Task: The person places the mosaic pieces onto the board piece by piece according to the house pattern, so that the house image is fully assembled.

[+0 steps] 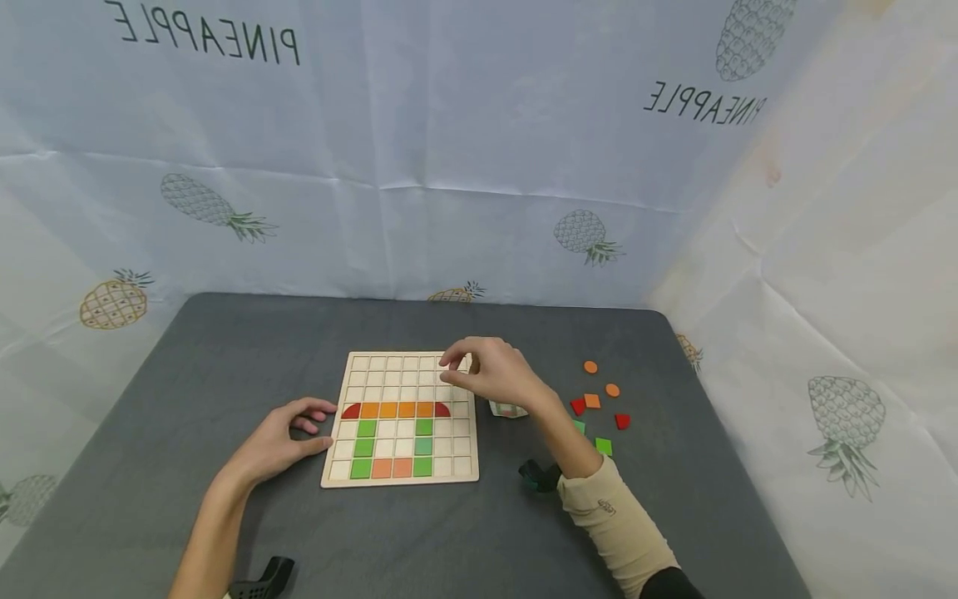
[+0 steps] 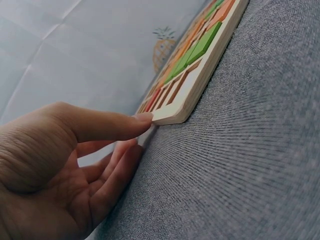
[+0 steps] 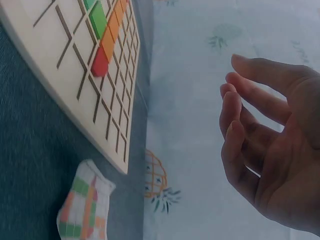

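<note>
A light wooden grid board (image 1: pixel 455 466) lies on the table, with colored tiles in some of its cells. Orange tiles (image 1: pixel 397 410) form a row between two red rounded ones (image 1: pixel 443 410); green tiles (image 1: pixel 363 448) run down in two columns, with salmon tiles (image 1: pixel 392 468) between them at the bottom. Beside the board's left edge is my left hand (image 1: pixel 280 441), its thumb tip touching the rim in the left wrist view. My right hand (image 1: pixel 494 370) hovers over the board's upper right corner, fingers loosely bent, with nothing seen between thumb and fingers.
Right of the board lies a crumpled patterned paper (image 3: pixel 85 200), partly hidden by the right arm in the head view. Farther right are loose tiles: orange discs (image 1: pixel 613 389), an orange square (image 1: pixel 592 401), red pieces (image 1: pixel 623 422) and green squares (image 1: pixel 604 447). A pineapple-print curtain (image 1: pixel 419 233) hangs behind the table.
</note>
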The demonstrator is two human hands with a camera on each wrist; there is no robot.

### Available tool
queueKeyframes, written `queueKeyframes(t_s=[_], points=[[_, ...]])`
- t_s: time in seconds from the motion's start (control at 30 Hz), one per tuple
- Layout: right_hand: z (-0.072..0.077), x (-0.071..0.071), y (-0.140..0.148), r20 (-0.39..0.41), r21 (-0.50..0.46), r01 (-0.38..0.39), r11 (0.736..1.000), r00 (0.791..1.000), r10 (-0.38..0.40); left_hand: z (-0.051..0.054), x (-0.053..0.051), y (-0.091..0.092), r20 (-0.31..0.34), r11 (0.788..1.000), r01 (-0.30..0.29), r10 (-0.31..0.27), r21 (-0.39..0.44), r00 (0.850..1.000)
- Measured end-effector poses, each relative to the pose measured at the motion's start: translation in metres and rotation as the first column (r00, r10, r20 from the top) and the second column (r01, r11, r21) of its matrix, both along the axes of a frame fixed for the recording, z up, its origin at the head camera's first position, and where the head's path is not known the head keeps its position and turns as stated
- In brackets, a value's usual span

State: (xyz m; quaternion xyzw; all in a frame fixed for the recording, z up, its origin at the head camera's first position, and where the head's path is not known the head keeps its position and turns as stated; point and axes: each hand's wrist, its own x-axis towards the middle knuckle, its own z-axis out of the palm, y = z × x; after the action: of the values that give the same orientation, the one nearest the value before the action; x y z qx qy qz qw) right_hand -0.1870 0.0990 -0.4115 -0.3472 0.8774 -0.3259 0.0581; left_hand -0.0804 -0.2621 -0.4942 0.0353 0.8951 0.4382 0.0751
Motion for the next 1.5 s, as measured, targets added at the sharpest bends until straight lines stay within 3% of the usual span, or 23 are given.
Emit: queueKeyframes(t_s=[0.33, 0.7, 1.17, 1.5], points=[[0.009, 0.009, 0.05, 0.033, -0.045, 0.104, 0.994, 0.994, -0.103, 0.0, 0.0, 0.0, -0.008, 1.0, 0.002, -0.002, -0.004, 1.0], [0.005, 0.019, 0.117, 0.066, -0.011, 0.209, 0.978, 0.976, -0.208, 0.002, 0.0, 0.0, -0.009, 1.0, 0.005, -0.005, -0.011, 1.0], [-0.013, 0.04, 0.198, 0.114, 0.074, 0.331, 0.941, 0.934, -0.338, 0.001, 0.001, -0.001, -0.004, 1.0, 0.007, -0.007, -0.002, 1.0], [-0.033, 0.042, 0.245, 0.192, 0.081, 0.304, 0.949, 0.93, -0.315, 0.0, 0.0, -0.001, 0.002, 1.0, 0.002, -0.002, -0.011, 1.0]])
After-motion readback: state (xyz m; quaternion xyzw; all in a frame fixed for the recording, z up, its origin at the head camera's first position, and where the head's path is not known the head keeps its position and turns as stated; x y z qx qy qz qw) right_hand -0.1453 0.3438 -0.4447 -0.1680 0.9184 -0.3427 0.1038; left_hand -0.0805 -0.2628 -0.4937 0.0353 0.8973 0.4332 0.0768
